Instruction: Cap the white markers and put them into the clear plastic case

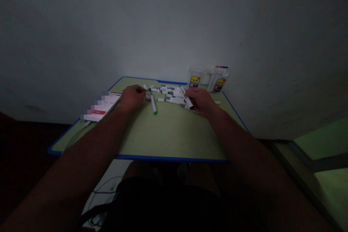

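Note:
My right hand (202, 100) grips a white marker (187, 98) with a dark end, held tilted over the pile. At the left of the pile, my left hand (132, 96) has its fingertips pinched together; I cannot make out what, if anything, is between them. Several white markers (174, 99) and small caps (152, 87) lie loosely between the two hands. One uncapped marker with a green end (153, 105) rests apart, nearer to me. Close to the left fingertips is a cap with a pinkish end (148, 98).
At the back right of the blue-edged table (163, 137) stand two clear plastic cases (196, 76) with yellow labels; the right-hand case (219, 78) holds a few markers with coloured ends. A lit tablet (104, 107) with a cable (77, 134) lies at the left edge. Behind is a wall.

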Action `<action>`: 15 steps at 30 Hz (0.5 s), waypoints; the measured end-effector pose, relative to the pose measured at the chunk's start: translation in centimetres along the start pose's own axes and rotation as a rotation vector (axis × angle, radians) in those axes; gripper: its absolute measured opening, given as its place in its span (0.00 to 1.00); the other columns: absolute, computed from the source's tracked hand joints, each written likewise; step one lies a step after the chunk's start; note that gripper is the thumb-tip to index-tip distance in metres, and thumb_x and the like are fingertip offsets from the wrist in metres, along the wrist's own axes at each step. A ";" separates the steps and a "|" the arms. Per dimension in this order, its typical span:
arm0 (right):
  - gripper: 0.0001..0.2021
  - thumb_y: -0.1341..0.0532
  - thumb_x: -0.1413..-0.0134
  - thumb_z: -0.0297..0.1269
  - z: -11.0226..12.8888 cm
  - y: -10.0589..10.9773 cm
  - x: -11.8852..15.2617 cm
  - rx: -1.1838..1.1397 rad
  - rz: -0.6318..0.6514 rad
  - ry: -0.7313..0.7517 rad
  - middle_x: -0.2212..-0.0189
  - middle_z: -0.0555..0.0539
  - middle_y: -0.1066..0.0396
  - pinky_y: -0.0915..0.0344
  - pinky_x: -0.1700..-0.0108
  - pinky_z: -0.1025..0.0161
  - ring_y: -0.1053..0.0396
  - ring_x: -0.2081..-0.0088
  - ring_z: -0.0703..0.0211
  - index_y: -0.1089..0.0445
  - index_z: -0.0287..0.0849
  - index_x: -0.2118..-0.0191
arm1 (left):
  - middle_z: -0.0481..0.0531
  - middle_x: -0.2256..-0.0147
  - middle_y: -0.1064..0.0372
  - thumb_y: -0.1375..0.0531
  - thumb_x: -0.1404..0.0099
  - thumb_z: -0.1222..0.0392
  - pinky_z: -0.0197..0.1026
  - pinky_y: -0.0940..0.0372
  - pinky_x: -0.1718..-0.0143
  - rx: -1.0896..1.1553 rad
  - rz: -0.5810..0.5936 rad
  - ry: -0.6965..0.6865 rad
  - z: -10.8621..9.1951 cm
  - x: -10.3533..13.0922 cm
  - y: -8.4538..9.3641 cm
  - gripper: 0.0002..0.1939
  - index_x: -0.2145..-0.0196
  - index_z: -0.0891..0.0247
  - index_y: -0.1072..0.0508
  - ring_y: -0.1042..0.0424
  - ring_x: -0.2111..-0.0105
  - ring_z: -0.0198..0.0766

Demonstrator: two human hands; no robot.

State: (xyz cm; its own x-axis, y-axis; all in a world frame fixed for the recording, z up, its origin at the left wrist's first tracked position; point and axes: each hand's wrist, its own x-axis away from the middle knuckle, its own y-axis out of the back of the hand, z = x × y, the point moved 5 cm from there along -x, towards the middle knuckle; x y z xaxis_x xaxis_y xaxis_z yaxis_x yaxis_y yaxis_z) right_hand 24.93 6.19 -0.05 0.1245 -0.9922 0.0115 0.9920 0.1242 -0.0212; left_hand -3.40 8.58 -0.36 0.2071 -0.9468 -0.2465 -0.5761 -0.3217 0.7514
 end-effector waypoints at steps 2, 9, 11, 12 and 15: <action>0.02 0.37 0.47 0.29 0.2 -0.1 0.1 0.010 -0.013 -0.006 0.84 0.56 0.34 0.48 0.88 0.70 0.43 0.87 0.69 0.29 0.41 0.70 | 0.63 0.54 0.20 0.38 0.35 0.61 0.48 0.33 0.51 -0.008 0.006 -0.008 -0.1 0.0 -0.1 0.14 0.54 0.65 0.18 0.23 0.56 0.49; 0.04 0.37 0.45 0.27 0.5 -0.3 0.3 0.049 -0.012 0.008 0.86 0.57 0.35 0.47 0.88 0.71 0.44 0.88 0.70 0.29 0.40 0.70 | 0.63 0.54 0.19 0.39 0.35 0.61 0.48 0.32 0.51 -0.026 0.003 -0.033 -0.4 0.3 -0.3 0.13 0.55 0.65 0.18 0.23 0.56 0.50; 0.04 0.37 0.45 0.27 0.6 -0.3 0.3 0.073 -0.012 0.016 0.86 0.57 0.34 0.47 0.88 0.71 0.45 0.88 0.70 0.29 0.40 0.70 | 0.63 0.55 0.19 0.39 0.35 0.61 0.47 0.32 0.51 -0.026 0.006 -0.030 -0.3 0.3 -0.4 0.13 0.55 0.64 0.18 0.22 0.57 0.49; 0.05 0.37 0.45 0.27 0.6 -0.3 0.3 0.088 -0.016 0.020 0.86 0.57 0.34 0.48 0.88 0.71 0.45 0.88 0.70 0.29 0.40 0.71 | 0.63 0.55 0.19 0.39 0.35 0.61 0.47 0.32 0.51 -0.028 0.009 -0.028 -0.3 0.3 -0.5 0.13 0.55 0.64 0.18 0.22 0.58 0.48; 0.05 0.36 0.45 0.26 0.6 -0.1 0.3 0.136 -0.046 0.024 0.87 0.57 0.35 0.48 0.88 0.71 0.45 0.89 0.70 0.29 0.39 0.71 | 0.62 0.56 0.19 0.39 0.35 0.61 0.46 0.32 0.52 -0.045 0.022 -0.025 -0.5 0.2 -0.7 0.15 0.54 0.65 0.18 0.22 0.57 0.48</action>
State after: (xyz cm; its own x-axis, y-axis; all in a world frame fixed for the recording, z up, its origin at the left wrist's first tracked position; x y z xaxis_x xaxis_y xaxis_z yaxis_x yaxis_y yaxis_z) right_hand 24.85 5.91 0.53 0.0797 -0.9967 -0.0143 0.9904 0.0775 0.1143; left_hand -2.63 8.64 -0.62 0.1750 -0.9537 -0.2447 -0.5439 -0.3008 0.7834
